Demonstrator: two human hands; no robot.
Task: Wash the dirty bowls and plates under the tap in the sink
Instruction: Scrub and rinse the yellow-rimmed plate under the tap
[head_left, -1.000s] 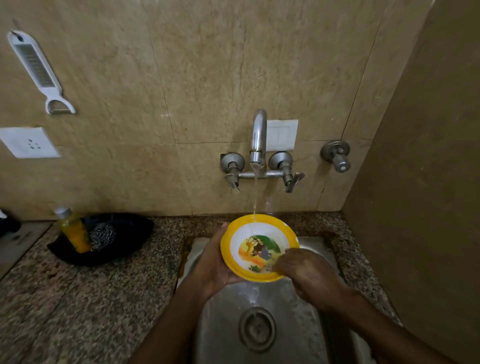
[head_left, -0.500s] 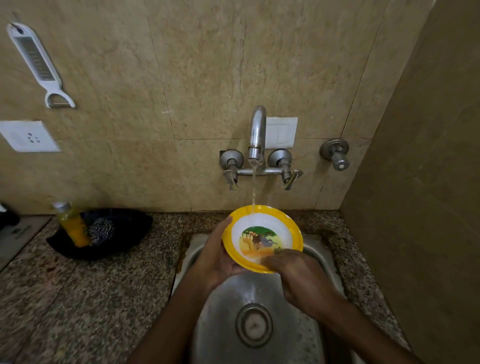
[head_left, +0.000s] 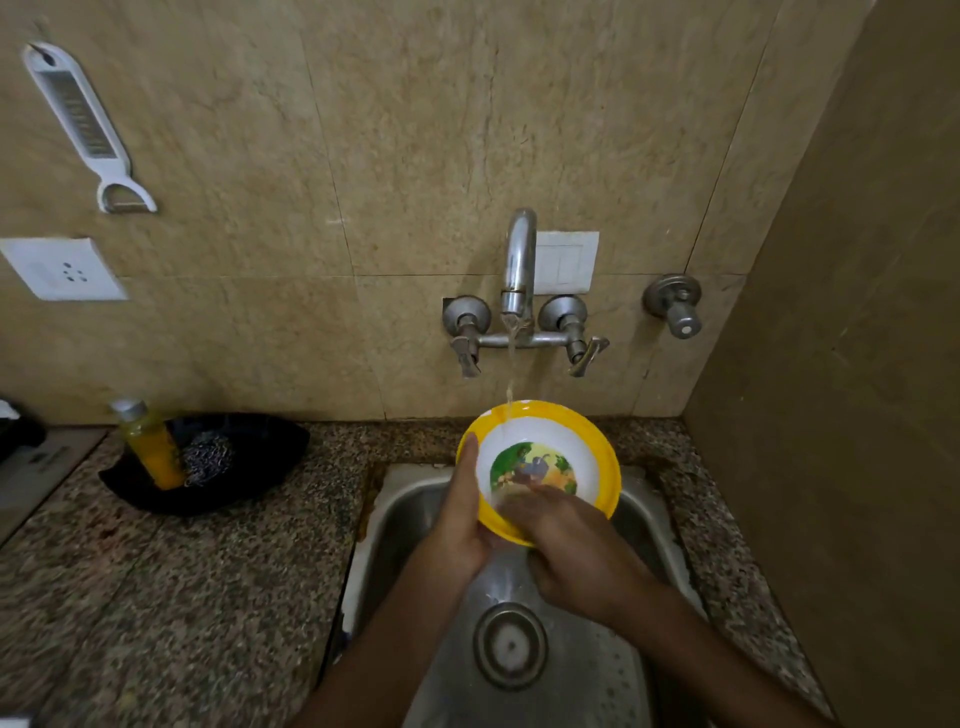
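One bowl (head_left: 550, 431), left hand (head_left: 460, 514) gripping rim, right hand (head_left: 576, 551) reaching inside

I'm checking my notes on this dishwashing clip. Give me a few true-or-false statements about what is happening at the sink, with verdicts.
1. Water from the tap lands on the far rim of the yellow bowl. True.
2. The left hand grips the bowl at its left edge. True.
3. The right hand rubs the bowl with the steel scrubber. False: the scrubber lies in the black dish on the counter, and the hand's bare fingers are inside the bowl.
4. The bowl sits on the floor of the sink. False: it is held up above the sink.
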